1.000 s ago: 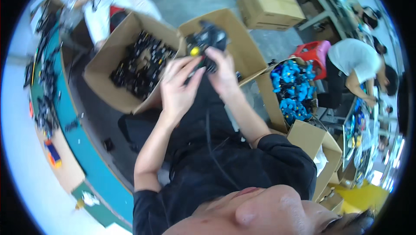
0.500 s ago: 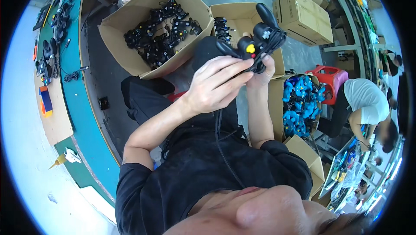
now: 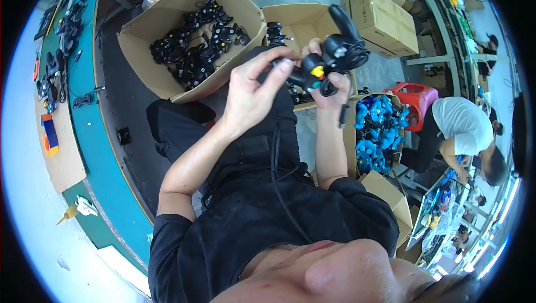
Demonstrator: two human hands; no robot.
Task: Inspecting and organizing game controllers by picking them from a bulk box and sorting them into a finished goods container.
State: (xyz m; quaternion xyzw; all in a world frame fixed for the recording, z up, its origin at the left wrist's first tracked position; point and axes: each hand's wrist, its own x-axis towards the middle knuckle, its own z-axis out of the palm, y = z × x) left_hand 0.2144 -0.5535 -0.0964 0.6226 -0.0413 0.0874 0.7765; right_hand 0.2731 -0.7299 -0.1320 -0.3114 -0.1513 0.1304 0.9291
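your left hand (image 3: 251, 99) is now up at chest height, its fingers (image 3: 279, 71) curled together with the tips pinching the near side of the black gamepad (image 3: 326, 65); half a second ago it covered more of the pad. your right hand (image 3: 329, 93) is clamped on the pad from below, thumb by the yellow button (image 3: 317, 71), and the pad has tilted so one grip points up. the cord (image 3: 343, 114) hangs from the bundle. it reads as checking or winding, not yet binned. beyond, the box of black pads (image 3: 167, 88) sits on the floor, a second box (image 3: 296, 15) behind the hands, a blue-pad box (image 3: 377, 132) to the right
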